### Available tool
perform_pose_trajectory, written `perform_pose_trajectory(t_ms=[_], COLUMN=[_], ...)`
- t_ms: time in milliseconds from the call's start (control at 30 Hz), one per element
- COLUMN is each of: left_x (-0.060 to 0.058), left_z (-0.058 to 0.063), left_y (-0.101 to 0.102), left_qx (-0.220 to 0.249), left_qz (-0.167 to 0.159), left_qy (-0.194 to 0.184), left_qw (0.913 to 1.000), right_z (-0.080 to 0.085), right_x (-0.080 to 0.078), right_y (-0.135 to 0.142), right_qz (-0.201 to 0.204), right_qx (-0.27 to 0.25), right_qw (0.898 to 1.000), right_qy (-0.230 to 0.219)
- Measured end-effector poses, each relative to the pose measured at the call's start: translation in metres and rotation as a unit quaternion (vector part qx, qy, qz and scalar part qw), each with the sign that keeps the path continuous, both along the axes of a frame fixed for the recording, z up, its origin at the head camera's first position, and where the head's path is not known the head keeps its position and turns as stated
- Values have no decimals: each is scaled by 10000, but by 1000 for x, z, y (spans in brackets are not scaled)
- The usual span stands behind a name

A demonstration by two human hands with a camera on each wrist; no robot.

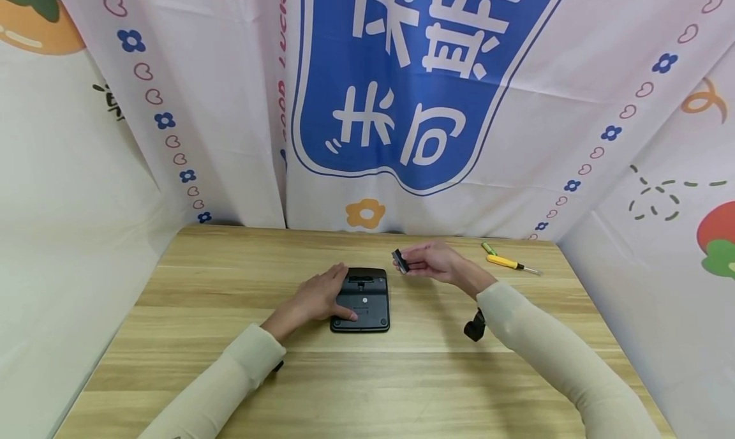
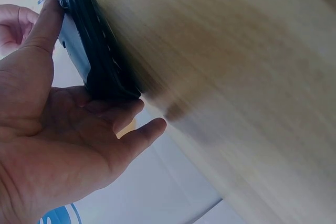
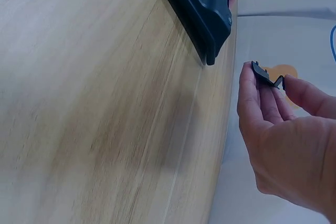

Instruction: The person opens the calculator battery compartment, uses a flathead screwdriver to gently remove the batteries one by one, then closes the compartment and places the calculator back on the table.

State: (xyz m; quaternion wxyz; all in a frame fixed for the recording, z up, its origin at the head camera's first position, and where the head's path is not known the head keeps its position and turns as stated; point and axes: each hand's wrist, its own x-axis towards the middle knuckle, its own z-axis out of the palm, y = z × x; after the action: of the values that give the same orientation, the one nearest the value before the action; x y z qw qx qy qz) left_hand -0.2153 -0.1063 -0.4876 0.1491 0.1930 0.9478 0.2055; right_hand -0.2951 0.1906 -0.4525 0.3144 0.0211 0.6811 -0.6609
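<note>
A black calculator (image 1: 360,308) lies face down on the wooden table, its small battery compartment (image 1: 361,279) uncovered near the far edge. My left hand (image 1: 318,297) grips its left side, the thumb across the back and the fingers along the edge. In the left wrist view, the thumb (image 2: 46,22) rests on the calculator's back; two fingertips extend past its corner. To the right of the calculator, my right hand (image 1: 433,260) holds a small black battery cover (image 1: 400,261) above the table. The right wrist view shows this cover (image 3: 265,74) pinched between thumb and fingers, its bent clip facing the thumb.
Toward the back right of the table lie a green battery (image 1: 488,248) and a screwdriver (image 1: 505,262) with a yellow handle. A printed cloth (image 1: 230,139) hangs behind the table's far edge, with white sheets on both sides.
</note>
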Motion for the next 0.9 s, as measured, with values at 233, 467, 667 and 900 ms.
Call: perform_pose_trajectory(t_ms=[233,467,667,900], left_x=[0,0,0,0], left_z=[1,2,2,1], left_y=[0,0,-1,0], left_qx=[-2,11,1,-41], left_qz=[1,-8,-24,-15], left_qy=[12,3,-16,0], left_qw=[10000,10000,10000,10000], right_z=[2,2,3,5], right_x=[1,3,4,7], right_y=[-5,-11,-16,-22], right_qz=[125,248,338,470], right_qx=[91,128,156,226], right_qw=[9999,9996,9993,9985], right_qy=[31,30,41,142])
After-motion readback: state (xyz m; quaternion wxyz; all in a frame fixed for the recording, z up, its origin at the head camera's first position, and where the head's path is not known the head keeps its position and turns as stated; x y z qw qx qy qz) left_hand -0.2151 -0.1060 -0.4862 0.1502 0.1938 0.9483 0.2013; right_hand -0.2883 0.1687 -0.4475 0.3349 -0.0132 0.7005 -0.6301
